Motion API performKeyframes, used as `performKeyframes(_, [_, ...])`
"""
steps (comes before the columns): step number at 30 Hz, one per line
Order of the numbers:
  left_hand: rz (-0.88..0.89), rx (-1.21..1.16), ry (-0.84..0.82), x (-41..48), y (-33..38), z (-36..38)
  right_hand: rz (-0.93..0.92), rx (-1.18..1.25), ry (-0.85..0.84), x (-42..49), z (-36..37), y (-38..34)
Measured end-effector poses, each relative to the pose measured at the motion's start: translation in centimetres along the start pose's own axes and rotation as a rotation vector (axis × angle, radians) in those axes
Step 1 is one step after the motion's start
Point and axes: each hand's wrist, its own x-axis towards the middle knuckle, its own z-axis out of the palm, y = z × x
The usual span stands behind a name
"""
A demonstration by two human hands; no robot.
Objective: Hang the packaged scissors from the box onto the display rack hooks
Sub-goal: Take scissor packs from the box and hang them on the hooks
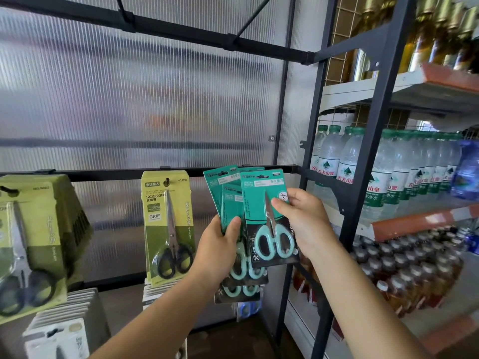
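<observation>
The teal scissor packs point(256, 203) at six o'clock show glossy card under clear plastic. The rack bar point(103, 174) is matt black metal, and the wall panel point(129, 99) at eleven o'clock is ribbed translucent plastic.

The left hand point(220, 246) grips a fanned stack of teal scissor packs point(220, 182) just below the rack's black rail point(103, 174), while the right hand point(303, 216) pinches the front pack point(259, 203) (mint-handled scissors) by its right edge. To the left, yellow-green packs of black-handled scissors point(168, 224) hang on hooks — water bottles point(350, 161) line the shelf at right.
</observation>
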Motion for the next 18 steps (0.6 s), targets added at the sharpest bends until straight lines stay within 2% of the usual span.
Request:
performKeyframes(12, [-0.004, -0.013, -0.015, -0.4, 0.6, 0.3, -0.031, -0.079, 0.046, 0.6, 0.2, 0.2])
performKeyframes(18, [-0.062, 0.109, 0.103, -0.4, 1.0, -0.4, -0.121, -0.156, 0.097, 1.4, -0.5, 0.4])
